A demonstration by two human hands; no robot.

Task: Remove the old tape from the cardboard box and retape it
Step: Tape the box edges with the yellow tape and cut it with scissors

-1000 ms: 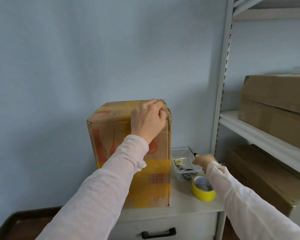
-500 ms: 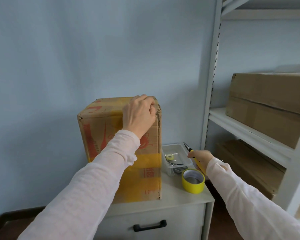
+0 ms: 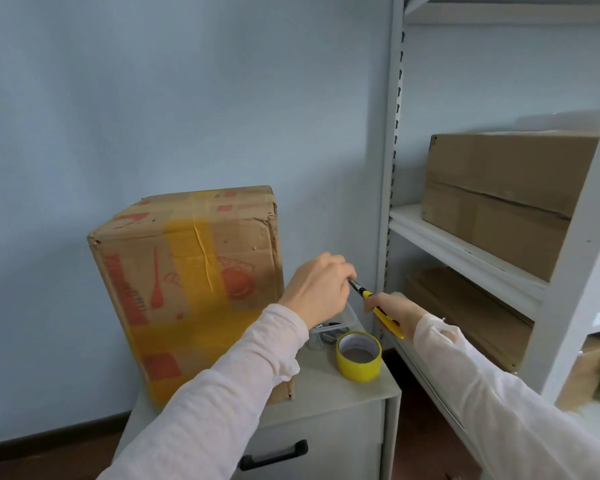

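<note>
The box (image 3: pixel 187 285) stands upright on the left part of the cabinet (image 3: pixel 329 386), close to the wall. The old yellow tape (image 3: pixel 194 244) is on it: one strip goes over the top and down the front face, and another strip goes across the lower front. The tape looks wrinkled near the top edge.

Both your hands are to the right of the box and do not touch it. Your right hand (image 3: pixel 400 306) holds the knife (image 3: pixel 365 293) with the fingers curled round its yellow body, and the black front end points up and to the left. Your left hand (image 3: pixel 317 289) meets this front end, and its fingertips are closed on it in a pinch. I cannot tell whether the blade is out, because your fingers cover that part.

Under your hands, a clear tray (image 3: pixel 329 332) sits just beside the box, with small dark things inside that are too small to name. The yellow roll (image 3: pixel 359 356) lies flat in front of the tray, near the right edge of the cabinet. The cabinet has a drawer with a black handle (image 3: pixel 273 453).

To the right stands a white rack (image 3: pixel 392 168), and a closed carton (image 3: pixel 499 188) rests on its shelf.
</note>
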